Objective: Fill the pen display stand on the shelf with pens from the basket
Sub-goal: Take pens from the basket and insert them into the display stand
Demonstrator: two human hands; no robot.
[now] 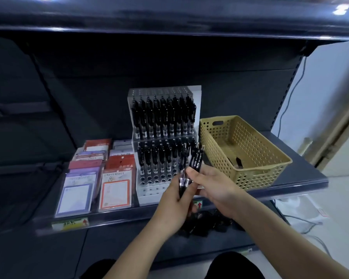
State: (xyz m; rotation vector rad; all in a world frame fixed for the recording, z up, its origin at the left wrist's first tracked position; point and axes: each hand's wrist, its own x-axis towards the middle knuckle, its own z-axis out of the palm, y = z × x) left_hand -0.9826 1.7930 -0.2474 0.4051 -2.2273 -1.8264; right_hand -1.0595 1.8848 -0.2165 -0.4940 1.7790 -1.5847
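surroundings: dark metal shelf point(290, 184) with clear front lip and price tags point(71, 223). packs of sticky notes point(101, 178) in rows at left, just beside the stand. tan perforated basket point(250, 174) at right, just beside the stand, near the shelf edge. white wall and loose cables point(298, 220) further right. dark blurred items point(206, 222) on the level below, under the hands; kind not discernible. nothing between hands and stand front.

task items: clear tiered pen stand point(163, 137) at shelf centre, upright. upper tier filled with black pens, standing in rows. lower tier mostly filled; front rows of holes near the bottom edge bare, white base showing. at least one dark pen point(238, 161) lying on the basket floor; rest of the floor bare as far as visible.

hands: both raised in front of the lower tier, touching each other around a small bunch of black pens point(189, 168). pens upright, slightly tilted right, tips pointing up, clear barrels low. left hand point(174, 206) closed around the lower ends of the bunch, fingers curled. right hand point(212, 186) pinching one or two pens in the bunch at mid-barrel, thumb on top, fingers folded beneath. exact pen count not discernible; three tips visible. bunch overlapping the right end of the lower tier in view, contact with the stand not determinable.
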